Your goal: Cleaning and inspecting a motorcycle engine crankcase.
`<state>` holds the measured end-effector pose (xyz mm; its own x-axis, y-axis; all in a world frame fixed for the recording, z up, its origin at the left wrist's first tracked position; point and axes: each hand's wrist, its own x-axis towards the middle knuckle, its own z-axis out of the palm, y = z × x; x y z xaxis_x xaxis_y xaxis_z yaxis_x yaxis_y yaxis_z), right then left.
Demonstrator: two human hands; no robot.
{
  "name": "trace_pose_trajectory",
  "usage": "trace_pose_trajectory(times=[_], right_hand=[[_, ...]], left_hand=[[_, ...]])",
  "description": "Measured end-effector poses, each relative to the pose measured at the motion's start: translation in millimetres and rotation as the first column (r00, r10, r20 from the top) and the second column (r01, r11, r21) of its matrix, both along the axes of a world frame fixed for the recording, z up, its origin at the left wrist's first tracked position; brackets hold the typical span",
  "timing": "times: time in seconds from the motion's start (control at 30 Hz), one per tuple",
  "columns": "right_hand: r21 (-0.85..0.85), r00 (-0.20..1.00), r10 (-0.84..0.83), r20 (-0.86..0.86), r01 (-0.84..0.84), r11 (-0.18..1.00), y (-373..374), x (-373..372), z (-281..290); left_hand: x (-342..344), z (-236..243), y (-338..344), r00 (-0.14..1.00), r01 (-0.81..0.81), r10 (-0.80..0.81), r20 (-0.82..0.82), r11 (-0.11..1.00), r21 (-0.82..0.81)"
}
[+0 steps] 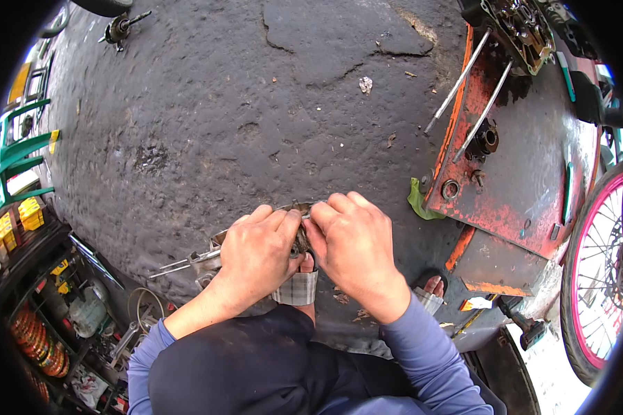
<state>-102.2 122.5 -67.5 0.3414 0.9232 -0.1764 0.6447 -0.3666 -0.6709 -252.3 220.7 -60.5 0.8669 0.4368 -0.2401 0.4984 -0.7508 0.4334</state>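
Both hands, the left hand [256, 252] and right hand [353, 245], were closed around a small greasy metal part [299, 238] held over the near floor [208, 124], apparently working it loose; steadier grip seemed needed.

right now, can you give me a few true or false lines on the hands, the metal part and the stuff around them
1. Both hands grip one small metal part. True: the left hand and right hand close on the metal part between them.
2. The hands wear gloves. False: they are bare, with blue sleeves at the wrists.
3. A wheel with a pink rim stands at the person's right. True: the wheel is at the right edge.
4. The two long rods lie on the person's lap. False: the rods lean on the orange tray.
5. The ground is white tile. False: the ground is dark, cracked paving.
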Motion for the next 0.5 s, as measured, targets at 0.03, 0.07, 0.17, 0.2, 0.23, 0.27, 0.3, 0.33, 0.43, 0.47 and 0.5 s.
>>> trace_pose_trajectory(times=[0.03, 0.07, 0.17, 0.2, 0.23, 0.27, 0.3, 0.33, 0.43, 0.47, 0.5], right_hand=[[0.000, 0.997, 0.071, 0.003, -0.071, 0.997, 1.2, 6.1, -1.3], [-0.001, 0.990, 0.143, 0.007, -0.143, 0.990, 2.5, 10.3, -2.1], [-0.030, 0.974, 0.149, 0.171, -0.146, 0.989, 4.4, 13.5, -0.9], [0.016, 0.969, 0.156, 0.191, -0.162, 0.987, 4.1, 10.0, -2.3], [0.016, 0.969, 0.159, 0.190, -0.164, 0.986, 2.8, 11.2, -2.9], [0.039, 0.969, 0.189, 0.157, -0.198, 0.979, 0.5, 14.0, -3.7], [0.063, 0.967, 0.220, 0.126, -0.229, 0.971, -1.2, 16.9, -4.2], [0.065, 0.962, 0.247, 0.113, -0.255, 0.965, -0.7, 19.6, -5.1], [0.072, 0.969, 0.190, 0.155, -0.203, 0.977, 1.9, 12.6, -5.9], [0.074, 0.970, 0.191, 0.153, -0.204, 0.976, 2.0, 10.8, -4.5], [0.089, 0.956, 0.239, 0.173, -0.257, 0.962, 1.0, 9.5, -1.8]], left_hand=[[0.1, 0.4, 0.1, 1.000, 0.001, -0.001, 0.002, 1.000, 0.002], [0.2, 0.9, -0.3, 1.000, -0.001, 0.001, -0.016, 1.000, -0.015], [0.1, 1.4, 2.0, 1.000, -0.002, 0.002, -0.030, 1.000, -0.018], [0.0, 1.0, 2.5, 1.000, 0.000, 0.000, -0.026, 1.000, -0.004], [-0.2, 1.1, 1.5, 1.000, -0.003, 0.003, -0.027, 1.000, -0.004], [-0.3, 1.5, 0.2, 0.999, -0.007, 0.007, -0.032, 1.000, -0.017], [0.0, 2.0, -0.3, 0.999, -0.011, 0.010, -0.037, 0.999, -0.031], [0.5, 2.5, 0.1, 0.999, -0.013, 0.012, -0.037, 0.999, -0.031], [0.6, 2.8, 1.6, 0.997, -0.006, 0.005, -0.072, 1.000, -0.021], [-0.2, 1.5, 1.4, 0.998, 0.000, -0.002, -0.058, 1.000, -0.028], [-0.7, 0.3, 0.3, 0.999, 0.007, -0.009, -0.041, 0.999, -0.041]])
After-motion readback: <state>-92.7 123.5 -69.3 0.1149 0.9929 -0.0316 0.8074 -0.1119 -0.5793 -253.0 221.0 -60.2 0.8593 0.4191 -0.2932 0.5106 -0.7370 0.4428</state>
